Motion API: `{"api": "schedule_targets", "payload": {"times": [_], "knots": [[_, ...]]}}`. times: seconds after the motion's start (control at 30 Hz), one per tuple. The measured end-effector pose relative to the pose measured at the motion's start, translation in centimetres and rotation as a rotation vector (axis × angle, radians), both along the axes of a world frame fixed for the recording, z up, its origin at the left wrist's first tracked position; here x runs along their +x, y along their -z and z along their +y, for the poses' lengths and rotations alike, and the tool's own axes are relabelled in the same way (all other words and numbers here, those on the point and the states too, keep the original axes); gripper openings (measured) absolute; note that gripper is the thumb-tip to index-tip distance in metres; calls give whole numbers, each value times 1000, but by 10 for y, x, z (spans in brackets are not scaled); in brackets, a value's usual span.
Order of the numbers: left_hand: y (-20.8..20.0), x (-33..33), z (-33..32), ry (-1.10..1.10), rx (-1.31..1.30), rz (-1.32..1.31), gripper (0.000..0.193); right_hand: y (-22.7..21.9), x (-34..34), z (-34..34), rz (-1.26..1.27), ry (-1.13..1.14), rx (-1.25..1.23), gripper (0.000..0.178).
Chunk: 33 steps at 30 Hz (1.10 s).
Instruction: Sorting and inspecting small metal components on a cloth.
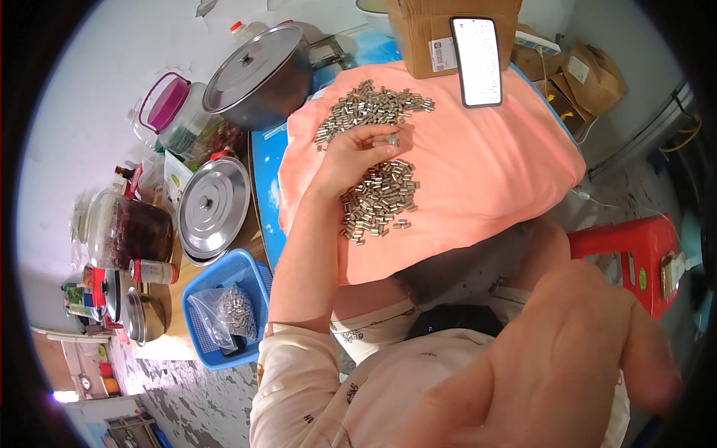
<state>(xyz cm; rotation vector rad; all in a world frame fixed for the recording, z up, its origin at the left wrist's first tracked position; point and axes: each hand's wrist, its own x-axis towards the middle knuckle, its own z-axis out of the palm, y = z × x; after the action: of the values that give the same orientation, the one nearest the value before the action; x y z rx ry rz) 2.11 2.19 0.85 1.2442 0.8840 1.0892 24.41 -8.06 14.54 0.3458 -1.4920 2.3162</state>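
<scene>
My left hand [352,158] reaches over a peach cloth [478,164] spread on a blue table. Its thumb and fingers pinch a small silvery metal cylinder [393,140]. Beyond this hand lies a loose pile of small metal cylinders [370,104]; a second pile of the same pieces [379,198] sits on the nearer side, below my wrist. My right hand [556,355] is raised at the lower right, large and close to the camera, away from the cloth. Its fingers are blurred and partly out of view, so their hold does not show.
A lit phone [476,63] leans on a cardboard box [418,37] at the far edge. Left of the table stand a lidded pot [261,78], a steel lid [214,205], jars, and a blue basket [196,299] holding a bag of metal pieces [237,312]. A red stool [635,243] stands right.
</scene>
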Motion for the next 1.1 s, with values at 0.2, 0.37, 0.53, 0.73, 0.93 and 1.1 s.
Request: {"api": "schedule_targets", "payload": {"times": [0.2,0.37,0.53,0.73,0.93,1.1], "knots": [[0,-4,-1,7,-34,0,30,1,5,-4,-26,66,-7,42],[-2,-4,-4,-7,-12,2,30,5,7,-7,-27,119,-15,42],[-3,0,-2,10,-34,-4,29,10,7,-6,-16,150,-21,41],[0,-3,2,14,-8,62,30,16,4,-9,-15,185,-42,40],[2,-8,-1,4,-18,24,31,23,-2,-13,-18,227,-59,39],[1,-3,-1,4,-30,49,31,27,2,-12,-15,258,-68,39]]}}
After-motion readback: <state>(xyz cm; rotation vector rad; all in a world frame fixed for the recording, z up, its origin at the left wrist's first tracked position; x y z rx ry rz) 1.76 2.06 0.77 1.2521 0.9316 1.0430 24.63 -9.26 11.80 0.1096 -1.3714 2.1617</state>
